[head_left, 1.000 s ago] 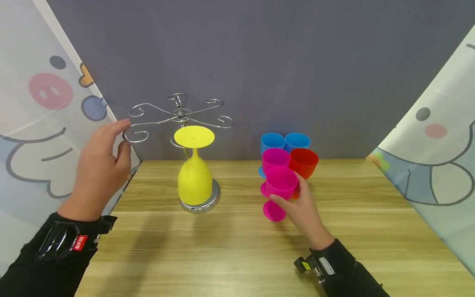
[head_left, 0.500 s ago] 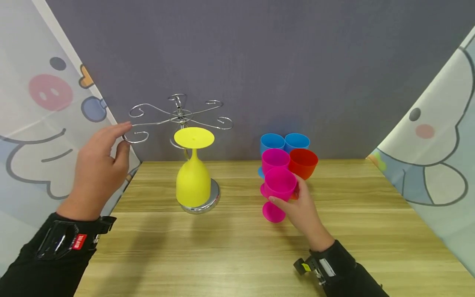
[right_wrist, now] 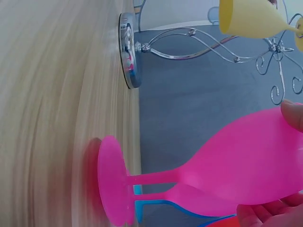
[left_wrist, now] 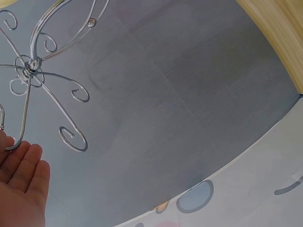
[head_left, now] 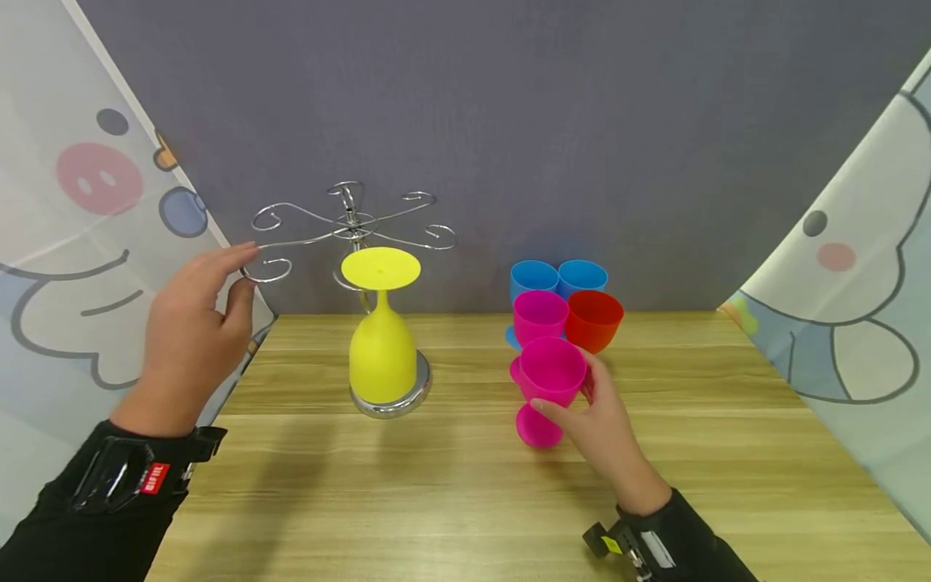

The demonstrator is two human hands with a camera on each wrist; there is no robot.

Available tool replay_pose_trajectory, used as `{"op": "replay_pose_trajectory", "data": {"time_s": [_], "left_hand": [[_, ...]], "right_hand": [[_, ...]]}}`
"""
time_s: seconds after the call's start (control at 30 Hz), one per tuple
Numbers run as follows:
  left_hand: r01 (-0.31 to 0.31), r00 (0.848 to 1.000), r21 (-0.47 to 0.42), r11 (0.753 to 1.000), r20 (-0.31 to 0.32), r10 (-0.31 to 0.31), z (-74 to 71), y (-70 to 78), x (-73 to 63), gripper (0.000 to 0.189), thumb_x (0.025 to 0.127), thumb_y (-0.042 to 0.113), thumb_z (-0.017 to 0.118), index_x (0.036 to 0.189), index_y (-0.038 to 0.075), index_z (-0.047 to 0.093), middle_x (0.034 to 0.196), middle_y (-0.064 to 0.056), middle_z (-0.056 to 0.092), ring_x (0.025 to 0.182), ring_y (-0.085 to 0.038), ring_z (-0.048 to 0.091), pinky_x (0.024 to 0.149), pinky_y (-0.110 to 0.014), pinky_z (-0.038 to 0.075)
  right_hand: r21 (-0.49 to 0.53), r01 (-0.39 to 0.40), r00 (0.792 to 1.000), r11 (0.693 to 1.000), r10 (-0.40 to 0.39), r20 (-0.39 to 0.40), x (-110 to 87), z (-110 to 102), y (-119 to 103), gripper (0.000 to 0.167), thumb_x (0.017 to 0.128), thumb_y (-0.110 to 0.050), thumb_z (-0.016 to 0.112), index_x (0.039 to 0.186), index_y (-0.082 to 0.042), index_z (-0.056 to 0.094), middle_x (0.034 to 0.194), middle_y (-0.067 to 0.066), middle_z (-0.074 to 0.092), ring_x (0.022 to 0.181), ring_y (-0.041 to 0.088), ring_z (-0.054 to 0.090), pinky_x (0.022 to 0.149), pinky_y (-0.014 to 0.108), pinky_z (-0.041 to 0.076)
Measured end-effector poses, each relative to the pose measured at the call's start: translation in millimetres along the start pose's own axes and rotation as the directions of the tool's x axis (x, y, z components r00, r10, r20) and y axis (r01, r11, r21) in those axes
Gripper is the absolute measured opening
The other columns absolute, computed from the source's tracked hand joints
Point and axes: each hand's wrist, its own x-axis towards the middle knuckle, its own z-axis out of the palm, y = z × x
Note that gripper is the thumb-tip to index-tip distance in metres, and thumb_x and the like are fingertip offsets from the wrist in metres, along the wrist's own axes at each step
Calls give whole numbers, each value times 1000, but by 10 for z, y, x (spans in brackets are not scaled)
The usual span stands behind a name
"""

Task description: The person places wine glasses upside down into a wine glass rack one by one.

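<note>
Between thumb and fingers my left hand (head_left: 192, 339) pinches the curled end of one wire arm of a chrome stemware rack (head_left: 356, 226). A yellow plastic goblet (head_left: 381, 356) hangs upside down by its foot from the rack, over the round base. My right hand (head_left: 607, 440) grips the bowl of an upright pink goblet (head_left: 550, 380); in the right wrist view, the foot of the pink goblet (right_wrist: 112, 179) is close to the tabletop, and I cannot tell whether it touches. Just behind it stands a second pink goblet (head_left: 540, 311).
A red goblet (head_left: 595, 322) and two blue goblets (head_left: 533, 279) stand upright behind the pink ones, close to the grey back wall (head_left: 655, 162). Cartoon-printed panels (head_left: 822, 323) flank the wooden table (head_left: 451, 501) on both sides.
My right hand has brought the pink goblet slightly toward me, away from the other goblets. The left hand keeps its hold on the rack, almost unmoved.
</note>
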Motion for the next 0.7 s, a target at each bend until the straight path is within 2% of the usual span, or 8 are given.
{"op": "replay_pose_trajectory", "data": {"time_s": [0.1, 0.3, 0.37, 0.47, 0.7], "left_hand": [[-6, 1000, 5, 1000, 0, 6, 1, 7, -10, 37, 102, 0, 55, 139, 2, 64, 137, -17, 64, 124, -41, 59, 107, -54, 46], [-6, 1000, 6, 1000, -5, 7, 0, 13, -27, 36, 102, 0, 56, 136, 1, 65, 138, -14, 64, 125, -40, 59, 106, -54, 47], [-5, 1000, 7, 1000, -4, 5, -1, 16, -29, 35, 102, 0, 57, 136, 1, 66, 139, -13, 64, 125, -40, 59, 105, -55, 47], [-4, 1000, 14, 1000, -1, 4, -6, 26, -30, 35, 101, 0, 59, 135, 1, 66, 140, -11, 64, 125, -39, 59, 106, -53, 47], [-33, 999, 26, 999, -26, 34, -19, 62, -30, 36, 98, -2, 65, 133, 3, 69, 138, -10, 66, 123, -38, 61, 108, -46, 47]], "right_hand": [[-2, 12, 1000, 1000, -12, 4, -30, -11, -25, 89, 85, -30, 87, 155, -15, 33, 147, 5, 48, 137, 28, 44, 105, 52, 49], [-4, 21, 1000, 1000, -20, 9, -64, -4, -68, 89, 84, -28, 88, 154, -15, 34, 146, 3, 48, 136, 26, 46, 101, 31, 51], [-3, 21, 1000, 1000, -21, 10, -73, 1, -81, 89, 84, -27, 88, 154, -15, 35, 146, 3, 48, 135, 26, 46, 99, 28, 51], [2, 22, 1000, 1000, -22, 17, -87, 5, -106, 88, 83, -27, 89, 153, -16, 36, 145, 3, 49, 134, 26, 47, 98, 30, 53], [10, -14, 999, 1000, 14, 52, -162, 18, -186, 90, 81, -29, 90, 152, -15, 37, 144, 4, 50, 134, 28, 48, 100, 50, 54]]}}
